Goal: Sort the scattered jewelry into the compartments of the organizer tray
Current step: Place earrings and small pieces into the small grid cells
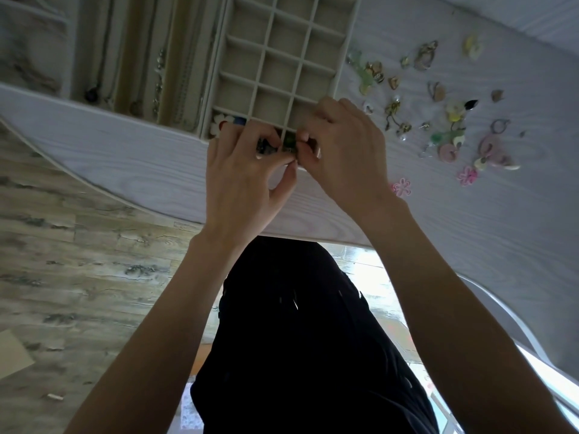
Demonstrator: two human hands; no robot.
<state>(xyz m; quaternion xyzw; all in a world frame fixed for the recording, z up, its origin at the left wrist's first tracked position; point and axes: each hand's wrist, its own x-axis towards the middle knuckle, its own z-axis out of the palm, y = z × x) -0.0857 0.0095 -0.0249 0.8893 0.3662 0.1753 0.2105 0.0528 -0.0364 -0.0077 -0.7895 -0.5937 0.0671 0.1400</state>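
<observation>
Both hands, left [241,170] and right [341,145], pinch a small green piece [289,142] at the organizer tray [340,73]'s near edge, covering its nearest compartments; scattered jewelry [445,120] lies right of the tray.

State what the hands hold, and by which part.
Both the left hand and the right hand pinch small dark-green jewelry between fingertips; which part cannot be told.

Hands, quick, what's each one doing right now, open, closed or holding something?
Left hand: fingers curled, pinching a small dark piece of jewelry at the organizer tray's near edge.
Right hand: fingers curled, pinching a small green piece beside it.
</observation>
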